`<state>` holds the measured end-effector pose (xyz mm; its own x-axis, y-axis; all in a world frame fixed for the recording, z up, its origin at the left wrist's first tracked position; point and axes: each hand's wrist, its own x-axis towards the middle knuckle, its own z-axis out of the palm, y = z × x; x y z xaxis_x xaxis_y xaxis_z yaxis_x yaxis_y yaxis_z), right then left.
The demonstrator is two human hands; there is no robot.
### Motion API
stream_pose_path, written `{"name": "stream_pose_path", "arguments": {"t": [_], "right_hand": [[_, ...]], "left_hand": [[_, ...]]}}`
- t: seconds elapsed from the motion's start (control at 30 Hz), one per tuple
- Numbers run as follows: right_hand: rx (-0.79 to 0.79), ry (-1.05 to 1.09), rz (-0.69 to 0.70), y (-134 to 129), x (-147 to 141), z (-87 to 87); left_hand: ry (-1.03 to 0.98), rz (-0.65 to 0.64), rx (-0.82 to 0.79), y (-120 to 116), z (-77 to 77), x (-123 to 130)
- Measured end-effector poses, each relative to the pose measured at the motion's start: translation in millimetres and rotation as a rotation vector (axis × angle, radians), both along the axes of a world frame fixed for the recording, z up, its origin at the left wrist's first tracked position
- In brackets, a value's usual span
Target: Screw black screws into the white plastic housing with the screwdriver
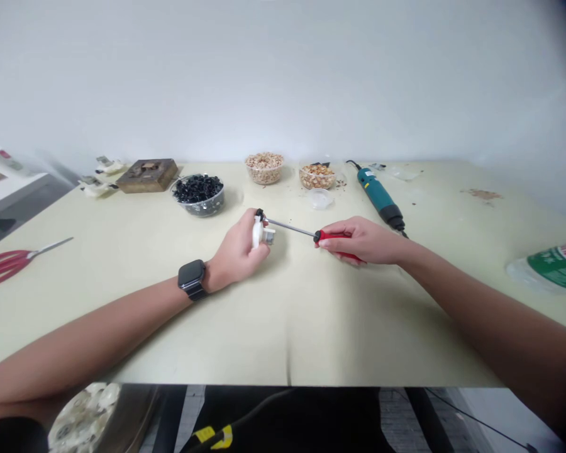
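Note:
My left hand (239, 250), with a black watch on its wrist, is closed around a white plastic part (258, 233) that has a grey block on its right side and a small black piece at its top. My right hand (358, 240) grips the red handle of a screwdriver (292, 227). The metal shaft points left, and its tip is at the black piece on the white part; whether they touch is too small to tell. Both hands are above the middle of the pale table (311, 340).
Behind stand bowls of black pieces (199, 190), beige pieces (264, 168) and brass-coloured pieces (317, 177). A metal block (148, 175) lies back left, red scissors (9, 264) far left. A teal power screwdriver (380, 198) and a green-labelled bottle (554, 265) are right.

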<state>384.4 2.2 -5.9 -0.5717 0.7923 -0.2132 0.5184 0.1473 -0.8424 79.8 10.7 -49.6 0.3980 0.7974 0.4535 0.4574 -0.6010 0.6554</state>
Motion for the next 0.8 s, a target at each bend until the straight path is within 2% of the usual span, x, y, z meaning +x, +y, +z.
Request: {"name": "stream_pose_path", "arguments": {"t": [0.17, 0.27, 0.37, 0.57, 0.63, 0.73, 0.8], "right_hand": [[-0.191, 0.083, -0.015, 2, 2, -2.1], [-0.287, 0.108, -0.019, 5, 5, -2.9], [-0.266, 0.07, 0.006, 6, 8, -1.3], [0.007, -0.105, -0.035, 5, 3, -3.0], [0.216, -0.171, -0.065, 5, 0, -7.2], [0.65, -0.322, -0.083, 7, 0, -14.7], [0.837, -0.42, -0.083, 6, 1, -19.0]], "left_hand": [[0.02, -0.017, 0.055, -1, 2.1, -3], [0.001, -0.036, 0.027, -2, 2.7, -1], [0.004, -0.006, -0.029, -3, 1.7, 4], [-0.1, -0.008, -0.131, -3, -3.1, 10], [-0.151, 0.008, -0.2, -2, -4.7, 11], [-0.202, 0.045, -0.299, 0, -7.0, 14], [-0.245, 0.054, -0.365, 0, -8.2, 16]]}}
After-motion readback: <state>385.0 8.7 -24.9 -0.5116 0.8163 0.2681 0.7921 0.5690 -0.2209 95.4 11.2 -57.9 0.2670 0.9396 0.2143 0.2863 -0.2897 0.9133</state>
